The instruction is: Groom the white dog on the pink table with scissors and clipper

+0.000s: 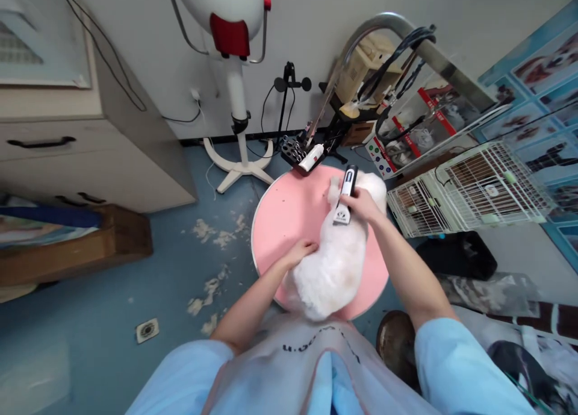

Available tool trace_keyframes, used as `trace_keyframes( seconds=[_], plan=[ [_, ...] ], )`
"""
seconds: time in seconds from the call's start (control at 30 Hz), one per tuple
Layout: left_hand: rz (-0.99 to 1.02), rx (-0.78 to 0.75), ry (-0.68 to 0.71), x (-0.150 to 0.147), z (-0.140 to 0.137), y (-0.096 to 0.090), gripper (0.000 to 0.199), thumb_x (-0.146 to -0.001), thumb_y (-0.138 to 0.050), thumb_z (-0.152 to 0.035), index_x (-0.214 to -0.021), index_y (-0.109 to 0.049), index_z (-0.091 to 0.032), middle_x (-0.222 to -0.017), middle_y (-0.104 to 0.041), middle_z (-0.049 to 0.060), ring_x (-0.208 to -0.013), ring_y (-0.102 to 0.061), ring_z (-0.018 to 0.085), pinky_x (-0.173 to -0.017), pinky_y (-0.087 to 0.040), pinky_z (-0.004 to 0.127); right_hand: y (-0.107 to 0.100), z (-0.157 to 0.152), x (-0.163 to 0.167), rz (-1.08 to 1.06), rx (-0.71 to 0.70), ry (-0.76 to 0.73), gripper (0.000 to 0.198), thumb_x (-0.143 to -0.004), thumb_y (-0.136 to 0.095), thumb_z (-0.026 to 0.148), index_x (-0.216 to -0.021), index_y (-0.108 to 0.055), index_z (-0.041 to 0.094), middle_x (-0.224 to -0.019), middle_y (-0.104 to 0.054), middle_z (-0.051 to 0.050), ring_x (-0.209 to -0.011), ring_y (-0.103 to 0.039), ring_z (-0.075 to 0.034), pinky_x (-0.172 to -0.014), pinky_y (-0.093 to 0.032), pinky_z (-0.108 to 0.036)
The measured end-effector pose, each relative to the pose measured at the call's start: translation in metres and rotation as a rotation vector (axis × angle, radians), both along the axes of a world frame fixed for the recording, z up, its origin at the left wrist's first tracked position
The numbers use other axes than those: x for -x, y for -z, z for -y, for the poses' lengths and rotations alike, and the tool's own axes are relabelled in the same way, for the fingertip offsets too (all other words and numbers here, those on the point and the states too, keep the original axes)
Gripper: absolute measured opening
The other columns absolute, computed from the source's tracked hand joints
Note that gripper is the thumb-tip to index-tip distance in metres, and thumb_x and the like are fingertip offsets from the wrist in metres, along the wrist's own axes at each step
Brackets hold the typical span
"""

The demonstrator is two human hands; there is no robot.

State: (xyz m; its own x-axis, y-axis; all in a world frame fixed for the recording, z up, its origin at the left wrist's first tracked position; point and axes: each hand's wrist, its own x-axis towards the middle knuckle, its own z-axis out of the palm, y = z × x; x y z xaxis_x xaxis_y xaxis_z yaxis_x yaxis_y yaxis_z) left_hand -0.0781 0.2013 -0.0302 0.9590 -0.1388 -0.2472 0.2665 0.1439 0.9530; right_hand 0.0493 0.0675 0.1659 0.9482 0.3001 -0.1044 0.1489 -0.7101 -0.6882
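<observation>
A white furry dog (338,261) stretches across a round pink grooming table (289,207), its head end at the far side. In my right hand (361,204) is a hair clipper (345,198), black at the far end and whitish toward the blade. The clipper's blade end points toward me and rests over the fur of the back. My left hand (301,252) is against the dog's left flank, its fingers bent together around the side; the fingertips are partly lost in the fur.
A black tool tray (289,150) with scissors and a white tube (311,158) sits at the table's far edge. A curved metal arm (383,20) rises behind it. Beyond stands a white dryer (237,96). Cages (474,189) line the right; fur clumps (210,291) litter the floor.
</observation>
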Motion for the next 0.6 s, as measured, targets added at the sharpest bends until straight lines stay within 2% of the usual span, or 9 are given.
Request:
trace_keyframes(
  seconds=[0.07,0.1,0.17,0.2,0.23,0.3,0.4,0.53,0.6],
  plan=[
    [0.014,0.008,-0.189,0.013,-0.005,-0.007,0.026,-0.076,-0.053,-0.039,-0.07,-0.06,-0.015,-0.07,-0.063,0.003,-0.067,-0.057,0.015,-0.064,-0.046,0.026,0.003,0.008,0.012,-0.003,-0.102,-0.131,0.032,-0.065,-0.063,0.035,-0.088,-0.063,0.014,-0.084,-0.068,-0.004,-0.076,-0.061,-0.019,-0.069,-0.05,-0.029],
    [0.04,-0.006,-0.312,0.023,-0.007,-0.01,0.027,-0.077,-0.051,-0.041,-0.07,-0.059,-0.016,-0.071,-0.062,0.003,-0.068,-0.057,0.015,-0.066,-0.046,0.026,0.003,0.016,0.011,0.027,-0.15,-0.115,0.033,-0.064,-0.063,0.036,-0.088,-0.062,0.015,-0.084,-0.068,-0.003,-0.077,-0.061,-0.019,-0.07,-0.05,-0.029],
    [0.11,-0.069,-0.504,0.049,-0.011,-0.014,0.032,-0.08,-0.049,-0.045,-0.065,-0.055,-0.018,-0.067,-0.059,0.002,-0.067,-0.055,0.014,-0.066,-0.045,0.025,0.003,0.036,-0.005,0.136,-0.241,0.08,0.031,-0.065,-0.06,0.038,-0.087,-0.061,0.016,-0.085,-0.067,-0.004,-0.08,-0.061,-0.02,-0.071,-0.05,-0.03],
    [0.14,-0.107,-0.541,0.064,-0.011,-0.014,0.036,-0.082,-0.047,-0.048,-0.062,-0.053,-0.018,-0.063,-0.056,0.001,-0.064,-0.053,0.014,-0.064,-0.043,0.025,0.003,0.047,-0.017,0.187,-0.273,0.22,0.029,-0.067,-0.058,0.039,-0.086,-0.059,0.016,-0.084,-0.066,-0.004,-0.081,-0.061,-0.021,-0.071,-0.05,-0.031],
    [0.155,-0.133,-0.552,0.08,-0.012,-0.013,0.041,-0.083,-0.046,-0.051,-0.06,-0.053,-0.018,-0.06,-0.054,0.001,-0.062,-0.051,0.014,-0.062,-0.043,0.025,0.004,0.057,-0.029,0.201,-0.287,0.326,0.027,-0.068,-0.057,0.039,-0.084,-0.058,0.017,-0.082,-0.065,-0.005,-0.081,-0.061,-0.021,-0.071,-0.05,-0.031],
    [0.144,-0.142,-0.523,0.109,-0.009,-0.01,0.05,-0.083,-0.043,-0.06,-0.059,-0.055,-0.018,-0.059,-0.055,0.002,-0.061,-0.051,0.014,-0.061,-0.043,0.026,0.01,0.071,-0.041,0.147,-0.303,0.402,0.025,-0.068,-0.058,0.04,-0.08,-0.057,0.017,-0.078,-0.064,-0.006,-0.079,-0.061,-0.022,-0.068,-0.049,-0.031],
    [0.114,-0.139,-0.426,0.139,0.001,-0.003,0.064,-0.075,-0.045,-0.076,-0.071,-0.065,-0.015,-0.068,-0.064,0.005,-0.069,-0.058,0.018,-0.068,-0.046,0.029,0.025,0.075,-0.021,0.069,-0.371,0.261,0.032,-0.066,-0.06,0.043,-0.082,-0.058,0.016,-0.079,-0.065,-0.005,-0.076,-0.06,-0.02,-0.068,-0.049,-0.031],
    [0.146,-0.151,-0.332,0.155,0.017,0.003,0.085,-0.059,-0.048,-0.089,-0.096,-0.068,-0.014,-0.1,-0.07,0.012,-0.097,-0.062,0.028,-0.087,-0.047,0.036,0.033,0.07,0.025,0.108,-0.468,-0.032,0.041,-0.062,-0.063,0.047,-0.09,-0.06,0.016,-0.088,-0.067,-0.005,-0.08,-0.06,-0.02,-0.073,-0.049,-0.031],
    [0.146,-0.182,-0.309,0.157,0.026,0.003,0.087,-0.057,-0.055,-0.086,-0.105,-0.066,-0.014,-0.111,-0.067,0.014,-0.107,-0.059,0.031,-0.094,-0.045,0.038,0.029,0.074,0.021,0.164,-0.486,0.032,0.04,-0.063,-0.062,0.046,-0.089,-0.06,0.016,-0.089,-0.067,-0.005,-0.081,-0.06,-0.02,-0.075,-0.049,-0.032]
  ],
)
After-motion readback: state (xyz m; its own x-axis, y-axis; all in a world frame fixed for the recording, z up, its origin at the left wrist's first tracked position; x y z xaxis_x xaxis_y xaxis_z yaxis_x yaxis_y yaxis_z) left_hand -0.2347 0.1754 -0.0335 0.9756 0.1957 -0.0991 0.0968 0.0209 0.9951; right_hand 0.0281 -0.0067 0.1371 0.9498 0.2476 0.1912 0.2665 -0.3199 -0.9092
